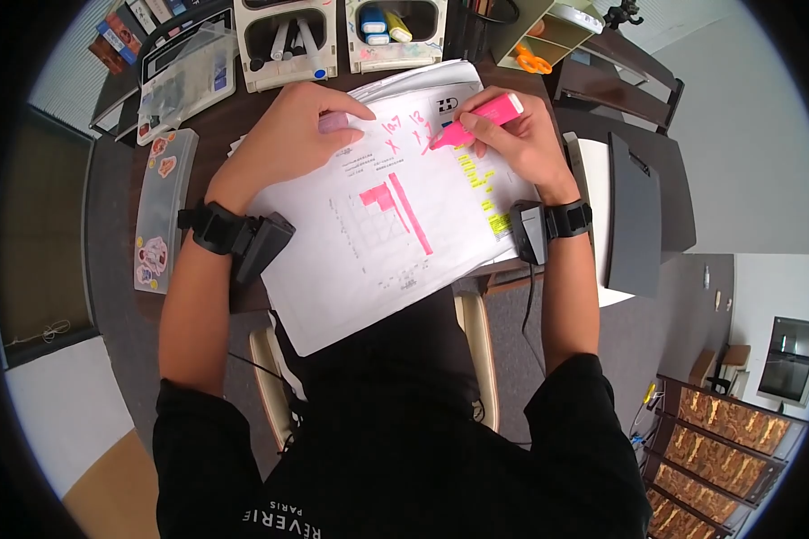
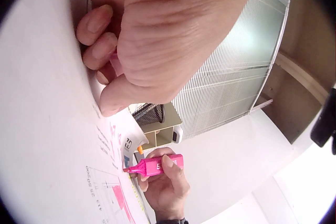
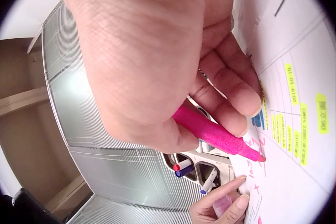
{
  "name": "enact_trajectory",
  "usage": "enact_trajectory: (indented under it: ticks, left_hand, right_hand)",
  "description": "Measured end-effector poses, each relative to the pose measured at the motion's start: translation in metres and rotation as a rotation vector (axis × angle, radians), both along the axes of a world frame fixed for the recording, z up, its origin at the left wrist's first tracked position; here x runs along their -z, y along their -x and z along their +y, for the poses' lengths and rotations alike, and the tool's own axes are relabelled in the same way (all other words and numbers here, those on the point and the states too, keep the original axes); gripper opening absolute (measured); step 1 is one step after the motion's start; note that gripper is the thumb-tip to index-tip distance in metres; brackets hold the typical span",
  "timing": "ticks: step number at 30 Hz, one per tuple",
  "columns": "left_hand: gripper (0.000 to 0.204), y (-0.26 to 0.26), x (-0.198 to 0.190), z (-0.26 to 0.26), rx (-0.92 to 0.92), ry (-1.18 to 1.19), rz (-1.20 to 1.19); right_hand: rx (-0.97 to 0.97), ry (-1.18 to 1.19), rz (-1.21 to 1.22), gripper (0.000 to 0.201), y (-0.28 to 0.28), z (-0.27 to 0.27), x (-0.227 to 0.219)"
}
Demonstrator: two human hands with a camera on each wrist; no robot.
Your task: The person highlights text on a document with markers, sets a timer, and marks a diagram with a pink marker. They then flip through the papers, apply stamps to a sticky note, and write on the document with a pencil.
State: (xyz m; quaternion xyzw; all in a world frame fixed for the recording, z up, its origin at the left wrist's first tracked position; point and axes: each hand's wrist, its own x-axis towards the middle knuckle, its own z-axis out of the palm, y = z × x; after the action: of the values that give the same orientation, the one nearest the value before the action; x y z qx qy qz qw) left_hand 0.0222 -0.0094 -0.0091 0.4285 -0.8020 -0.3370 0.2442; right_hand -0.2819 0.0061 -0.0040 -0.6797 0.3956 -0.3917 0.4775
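- The pink highlighter point(image 1: 478, 121) is grasped by the right grip point(image 1: 528, 142), right of the upper centre of the head frame; the barrel is pinched between thumb and fingers and is held tilted, with its tip directed down and to the left.
- The tip is set against the top sheet point(image 1: 310, 301), beside the pink handwritten figures point(image 1: 404, 133), just outside the grip.
- A small translucent pink piece point(image 1: 334, 122) is enclosed by the curled fingers of the left grip point(image 1: 283, 135), at the upper left of the sheet; the sheet is touched by that hand's fingertips.
- The top sheet is laid at a slant across the centre, and its lower corner is extended past the edge of the tabletop point(image 1: 208, 148); a printed chart on it is marked with solid pink blocks point(image 1: 409, 216).
- Yellow-highlighted print point(image 1: 476, 184) is seen to the right of the chart, below the right grip.
- Markers are held in two pen holders point(image 1: 286, 45) point(image 1: 395, 36) at the top of the frame; orange scissors point(image 1: 532, 60) are seen to their right.
- A sticker-covered case point(image 1: 164, 211) is placed at the left.
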Motion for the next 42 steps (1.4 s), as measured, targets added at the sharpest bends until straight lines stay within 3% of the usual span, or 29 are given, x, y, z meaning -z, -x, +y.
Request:
enact_trajectory:
  ticks: [3,10,16,21,28,31,37,42]
  left_hand:
    - [0.022,-0.0003,-0.0019,0.0013,0.023,0.106,-0.037]
    - [0.023,0.0015,-0.0014,0.0004,-0.022,-0.020,-0.018]
    - [0.023,0.0007,0.0029,0.0012,0.052,0.194,0.050]
    - [0.023,-0.0001,-0.0006,-0.0001,0.011,0.021,-0.009]
    - [0.022,-0.0003,0.0020,-0.0008,0.034,0.108,-0.017]
    - [0.023,0.0013,-0.0018,0.0001,-0.012,-0.023,-0.011]
    - [0.023,-0.0004,0.0009,0.0000,0.052,0.135,-0.030]
    - [0.023,0.0009,-0.0007,0.0002,0.004,0.012,-0.013]
  right_hand:
    - [-0.009,-0.004,-0.015,0.011,0.0008,0.0000,0.0006]
    - [0.012,-0.006,-0.009,0.011,-0.0001,0.0007,-0.0011]
    - [-0.012,0.004,-0.023,0.011,0.0013,0.0013,0.0001]
    - [0.001,0.002,-0.014,0.011,-0.0003,0.0000,0.0005]
    - [-0.007,0.010,-0.034,0.011,0.0004,0.0004,0.0011]
    - [-0.004,-0.008,-0.007,0.011,0.0011,-0.0004,0.0001]
    - [-0.021,0.001,-0.013,0.012,0.0021,0.0003,0.0018]
    - [0.009,-0.003,-0.010,0.011,0.0001,0.0005,0.0003]
